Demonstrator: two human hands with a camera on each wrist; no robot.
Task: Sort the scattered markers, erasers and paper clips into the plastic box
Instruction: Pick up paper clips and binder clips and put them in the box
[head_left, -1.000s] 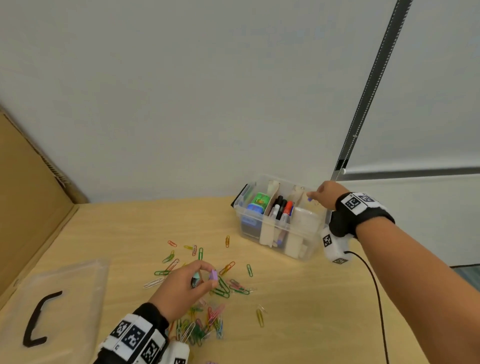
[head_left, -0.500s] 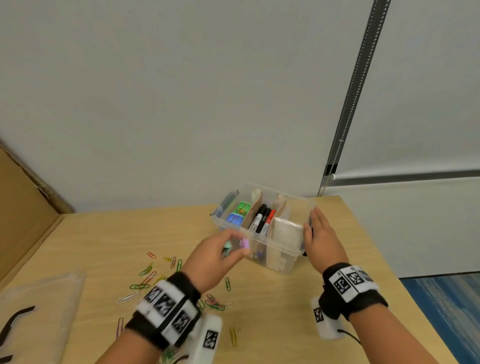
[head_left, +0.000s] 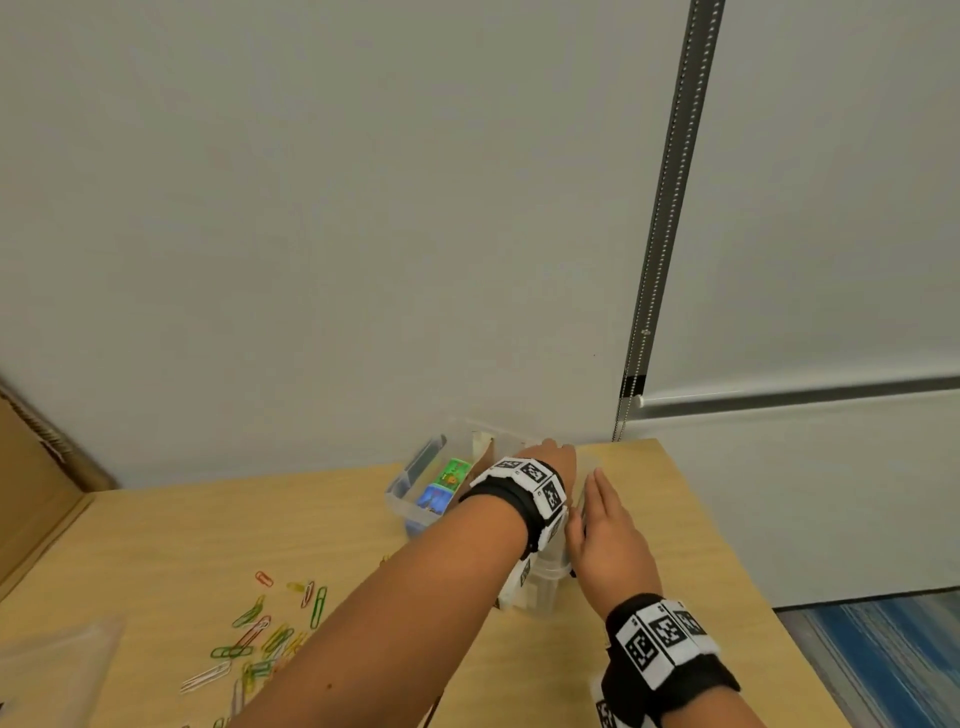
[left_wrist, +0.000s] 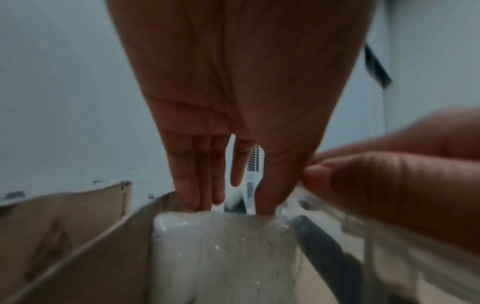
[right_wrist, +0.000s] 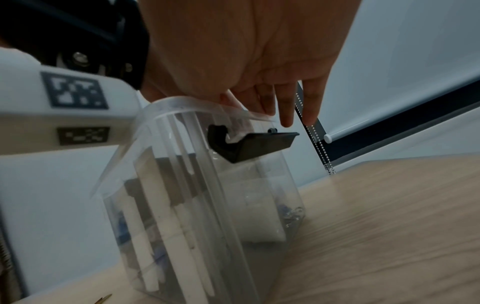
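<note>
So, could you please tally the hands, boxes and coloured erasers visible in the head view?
Hands: 2, left hand and right hand
Plastic box: 1
Erasers: 2, green eraser and blue eraser
Total: 5

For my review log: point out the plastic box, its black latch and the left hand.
plastic box (right_wrist: 197, 216), right wrist view, clear side wall.
black latch (right_wrist: 255, 147), right wrist view, flat flap.
left hand (left_wrist: 233, 82), left wrist view, palm.

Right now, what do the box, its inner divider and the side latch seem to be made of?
The box looks like clear glossy plastic: its contents show through its walls. The divider seems brown matte cardboard, with a raw cut edge. The latch looks like black opaque plastic, probably moulded.
</note>
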